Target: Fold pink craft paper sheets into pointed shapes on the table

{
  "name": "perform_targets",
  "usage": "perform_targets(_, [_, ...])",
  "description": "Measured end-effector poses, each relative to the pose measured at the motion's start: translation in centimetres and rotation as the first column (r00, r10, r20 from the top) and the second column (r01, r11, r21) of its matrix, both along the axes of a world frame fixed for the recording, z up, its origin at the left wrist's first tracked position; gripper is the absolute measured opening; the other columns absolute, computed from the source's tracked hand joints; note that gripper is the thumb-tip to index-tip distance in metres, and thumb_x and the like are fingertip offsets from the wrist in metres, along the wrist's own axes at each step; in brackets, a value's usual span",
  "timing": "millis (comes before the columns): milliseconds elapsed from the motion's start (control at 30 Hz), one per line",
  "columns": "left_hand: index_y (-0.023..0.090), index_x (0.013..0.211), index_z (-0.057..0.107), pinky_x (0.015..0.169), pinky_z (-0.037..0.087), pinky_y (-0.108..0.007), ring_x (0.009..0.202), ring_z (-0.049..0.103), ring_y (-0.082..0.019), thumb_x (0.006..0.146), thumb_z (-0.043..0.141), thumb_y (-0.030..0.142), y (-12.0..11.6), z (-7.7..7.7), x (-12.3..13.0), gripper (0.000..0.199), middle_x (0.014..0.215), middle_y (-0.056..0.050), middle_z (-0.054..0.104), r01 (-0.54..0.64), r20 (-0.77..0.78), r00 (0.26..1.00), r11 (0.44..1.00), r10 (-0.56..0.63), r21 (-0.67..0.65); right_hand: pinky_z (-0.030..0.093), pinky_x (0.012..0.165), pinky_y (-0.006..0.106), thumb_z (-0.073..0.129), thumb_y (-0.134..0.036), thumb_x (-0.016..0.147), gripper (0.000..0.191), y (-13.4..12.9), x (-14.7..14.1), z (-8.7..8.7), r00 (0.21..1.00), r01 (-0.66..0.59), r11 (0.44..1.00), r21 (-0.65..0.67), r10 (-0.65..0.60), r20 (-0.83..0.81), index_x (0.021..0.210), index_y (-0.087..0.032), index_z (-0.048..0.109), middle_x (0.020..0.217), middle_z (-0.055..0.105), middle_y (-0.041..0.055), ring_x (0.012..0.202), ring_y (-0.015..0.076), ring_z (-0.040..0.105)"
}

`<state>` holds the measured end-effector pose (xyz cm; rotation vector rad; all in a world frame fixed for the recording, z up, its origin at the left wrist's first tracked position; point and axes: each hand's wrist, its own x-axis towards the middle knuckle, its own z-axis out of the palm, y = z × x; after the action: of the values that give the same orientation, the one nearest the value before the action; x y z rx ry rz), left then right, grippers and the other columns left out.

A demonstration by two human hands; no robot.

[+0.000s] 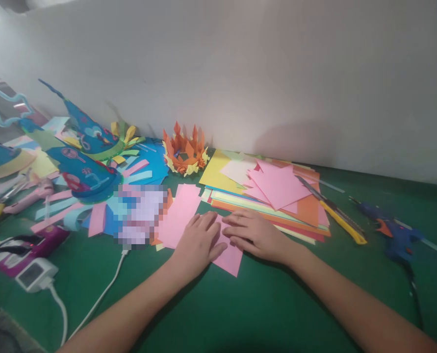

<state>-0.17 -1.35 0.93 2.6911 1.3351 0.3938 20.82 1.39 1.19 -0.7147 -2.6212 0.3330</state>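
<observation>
A pink sheet of paper [230, 259] lies on the green table [218, 314] beneath both hands. My left hand [201, 238] rests on its left part, palm down, fingers stretched out and thumb toward the middle. From the right, my right hand [257, 235] lies flat across the sheet's upper right part with its fingers spread. Neither hand holds anything. More pink paper strips [177, 215] lie just left of my left hand. The hands cover much of the sheet, so any fold there is hidden.
Stacked colored paper [299, 203] with a yellow cutter [341, 220] lies behind my right hand. A blue glue gun [398, 235] is at right, an orange paper crown [185, 154] behind, blue cone hats [86, 176] and a charger with cable [38, 274] at left.
</observation>
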Motion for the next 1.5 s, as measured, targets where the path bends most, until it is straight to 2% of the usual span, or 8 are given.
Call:
perform_targets(267, [0.017,0.097,0.053,0.096,0.04,-0.046,0.111,0.052,-0.028,0.086,0.057,0.035,0.0,0.1,0.0,0.022,0.126,-0.014,0.052,-0.004,-0.012,1.0,1.0,0.004,-0.023,0.041,0.076,0.035,0.036,-0.022,0.097,0.035,0.3,1.7,0.3,0.994,0.08,0.996,0.048,-0.076,-0.075,0.075,-0.016,0.062,0.077,0.066,0.006,0.076,0.0174,0.055])
perform_targets(600, [0.017,0.098,0.053,0.099,0.038,-0.047,0.112,0.052,-0.028,0.087,0.055,0.036,-0.1,-0.1,-0.1,0.022,0.127,-0.014,0.051,-0.002,-0.012,1.0,1.0,0.001,-0.023,0.041,0.076,0.037,0.039,-0.022,0.095,0.029,0.6,2.6,-0.2,0.993,0.105,0.991,0.084,-0.1,-0.058,0.079,-0.018,0.063,0.077,0.063,0.0049,0.077,0.018,0.051])
perform_targets(767, [0.018,0.099,0.053,0.099,0.038,-0.048,0.113,0.052,-0.027,0.088,0.052,0.037,-0.2,-0.3,-0.2,0.022,0.128,-0.014,0.052,-0.003,0.025,1.0,1.0,0.003,-0.023,0.041,0.075,0.036,0.042,-0.021,0.093,0.031,0.7,2.9,-0.4,0.998,0.064,0.99,0.128,-0.061,-0.029,0.068,-0.019,0.059,0.072,0.06,0.004,0.075,0.0179,0.049])
perform_targets(933, [0.017,0.104,0.052,0.102,0.036,-0.049,0.118,0.049,-0.028,0.088,0.054,0.037,-0.2,-0.4,-0.3,0.025,0.131,-0.014,0.05,-0.002,0.008,1.0,0.999,0.003,-0.034,0.042,0.072,0.036,0.041,-0.02,0.093,0.033,0.5,2.7,-0.3,0.987,0.145,0.977,0.159,-0.131,-0.093,0.064,-0.018,0.057,0.067,0.06,0.0043,0.069,0.0169,0.049])
perform_targets(1100, [0.019,0.109,0.052,0.105,0.033,-0.049,0.125,0.044,-0.028,0.089,0.052,0.04,-0.2,-0.4,-0.4,0.029,0.134,-0.012,0.05,0.069,0.032,0.997,0.996,-0.067,-0.048,0.043,0.091,0.04,0.043,-0.023,0.093,0.02,-0.3,1.6,-0.1,0.982,0.151,0.986,0.065,-0.143,-0.121,0.097,-0.019,0.062,0.104,0.065,0.0081,0.101,0.0204,0.055])
perform_targets(1200, [0.021,0.109,0.053,0.104,0.033,-0.049,0.124,0.044,-0.028,0.087,0.053,0.046,-0.1,-0.4,-0.4,0.033,0.13,-0.01,0.052,0.101,0.066,0.993,0.994,-0.099,-0.028,0.043,0.095,0.04,0.042,-0.023,0.093,0.017,-0.7,0.8,-0.3,0.997,0.069,0.997,-0.028,-0.07,-0.037,0.099,-0.019,0.058,0.114,0.062,0.0089,0.109,0.0201,0.054])
perform_targets(1367, [0.018,0.11,0.05,0.089,0.043,-0.046,0.107,0.052,-0.029,0.086,0.047,0.056,0.3,-0.2,-1.4,0.045,0.116,-0.013,0.055,-0.167,0.17,0.974,0.982,0.15,0.09,0.046,0.093,0.041,0.043,-0.022,0.093,0.011,-0.9,0.2,-0.9,0.997,0.077,0.994,-0.074,-0.075,0.025,0.091,-0.019,0.053,0.116,0.06,0.0113,0.112,0.0221,0.053])
perform_targets(1500, [0.018,0.113,0.045,0.084,0.045,-0.045,0.101,0.055,-0.029,0.091,0.042,0.05,0.9,-0.4,-2.4,0.039,0.107,-0.012,0.057,-0.328,0.191,0.934,0.937,0.303,0.117,0.047,0.093,0.043,0.041,-0.022,0.094,0.012,-1.0,0.2,-0.7,0.996,0.079,0.996,-0.044,-0.077,0.051,0.09,-0.019,0.053,0.12,0.059,0.0113,0.112,0.0235,0.054])
